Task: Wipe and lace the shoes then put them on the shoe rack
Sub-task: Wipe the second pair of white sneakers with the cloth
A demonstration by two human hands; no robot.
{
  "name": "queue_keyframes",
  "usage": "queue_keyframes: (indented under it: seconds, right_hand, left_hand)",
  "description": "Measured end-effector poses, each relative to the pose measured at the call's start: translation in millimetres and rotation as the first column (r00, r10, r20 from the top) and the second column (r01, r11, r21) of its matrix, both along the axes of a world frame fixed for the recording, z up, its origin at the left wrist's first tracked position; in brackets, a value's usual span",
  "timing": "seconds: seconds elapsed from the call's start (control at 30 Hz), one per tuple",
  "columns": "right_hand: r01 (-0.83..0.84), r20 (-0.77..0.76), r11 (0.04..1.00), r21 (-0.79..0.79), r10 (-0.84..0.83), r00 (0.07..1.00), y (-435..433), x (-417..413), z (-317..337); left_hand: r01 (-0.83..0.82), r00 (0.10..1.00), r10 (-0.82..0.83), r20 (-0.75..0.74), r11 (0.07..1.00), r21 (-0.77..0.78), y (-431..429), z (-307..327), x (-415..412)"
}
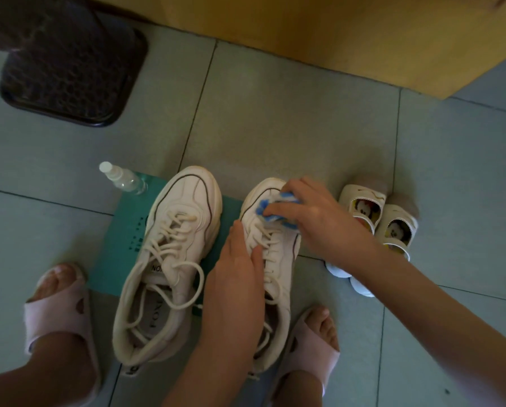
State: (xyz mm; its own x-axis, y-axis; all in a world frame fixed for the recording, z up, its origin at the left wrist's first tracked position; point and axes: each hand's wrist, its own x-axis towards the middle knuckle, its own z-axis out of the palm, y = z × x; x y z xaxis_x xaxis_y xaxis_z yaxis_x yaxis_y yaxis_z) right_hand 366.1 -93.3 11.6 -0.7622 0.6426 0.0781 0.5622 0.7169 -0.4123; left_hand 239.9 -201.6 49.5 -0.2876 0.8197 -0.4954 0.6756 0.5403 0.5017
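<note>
Two white lace-up sneakers stand side by side on a teal mat (119, 239) on the tiled floor. The left sneaker (169, 259) has loose laces and nothing touches it. My left hand (237, 277) rests on the laces and side of the right sneaker (278, 251), thumb across the laces. My right hand (313, 212) grips a blue and white cloth (266, 205) pressed on that sneaker's toe.
A small clear spray bottle (122, 179) lies at the mat's far left corner. A pair of small children's shoes (380, 221) stands to the right. My feet in pink slippers (58, 312) flank the sneakers. A dark mat (69, 71) lies far left; a wooden cabinet (334, 33) stands behind.
</note>
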Motion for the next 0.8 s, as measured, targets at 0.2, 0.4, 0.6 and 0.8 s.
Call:
queue_keyframes:
  seconds: [0.2, 0.4, 0.6, 0.8]
  right_hand:
    - [-0.013, 0.010, 0.999, -0.046, 0.013, 1.000, -15.2, -7.4, -2.5]
    - [-0.003, 0.103, 0.990, 0.144, -0.012, 0.995, 1.3, 2.5, 2.0]
    - [-0.003, -0.021, 0.998, 0.070, 0.004, 1.000, -6.3, -11.9, 3.0]
    - [-0.127, 0.102, 0.980, 0.153, 0.113, 0.988, 0.6, -2.6, -3.0]
  left_hand:
    - [0.003, 1.000, -0.003, 0.026, 1.000, 0.002, 0.1, -1.0, -1.1]
    - [0.035, 0.999, -0.035, 0.015, 0.999, -0.021, 0.7, -1.7, -1.8]
    - [0.042, 0.999, -0.042, 0.003, 0.999, 0.006, -1.3, -2.7, 0.0]
    - [0.044, 0.999, -0.044, 0.001, 0.999, -0.026, 0.3, -2.2, -1.3]
